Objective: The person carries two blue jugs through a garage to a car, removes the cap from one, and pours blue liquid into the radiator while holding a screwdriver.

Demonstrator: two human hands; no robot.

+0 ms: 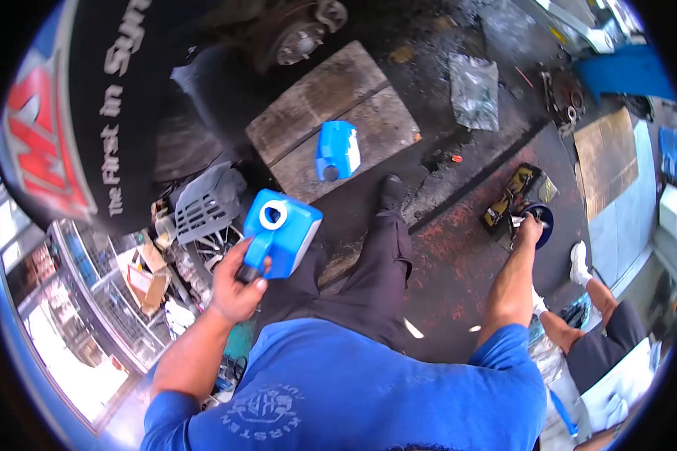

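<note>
From where I stand, going left to right, there's a grey plastic grille (203,201) among a jumble of parts, and just beside it the left hand (237,292) has a blue jug (293,244) by its handle (259,252). Those fingers are closed in around the grip, with a small dark thing tucked against them (a cap, perhaps, though I can't be sure). The jug's pale round mouth is uncovered, and the whole thing is held up above the floor, near the person's knee.

It looks stiff-walled and hard to crush. How full it is I can't tell; if there's much in it, I'd expect some weight and a slosh when tipped. Oily skin would make it slippery, so the handle is the place to hold, with a palm under the base if it's heavy.

Beyond it, a second blue jug (344,143), dark cap on, rests on the worn wooden board (308,105). Further right, the right hand (530,231) is curled narrow at a dark round thing (547,216), next to a black and yellow box (530,183). At the far right sits another person, in white shoes (579,264).
</note>
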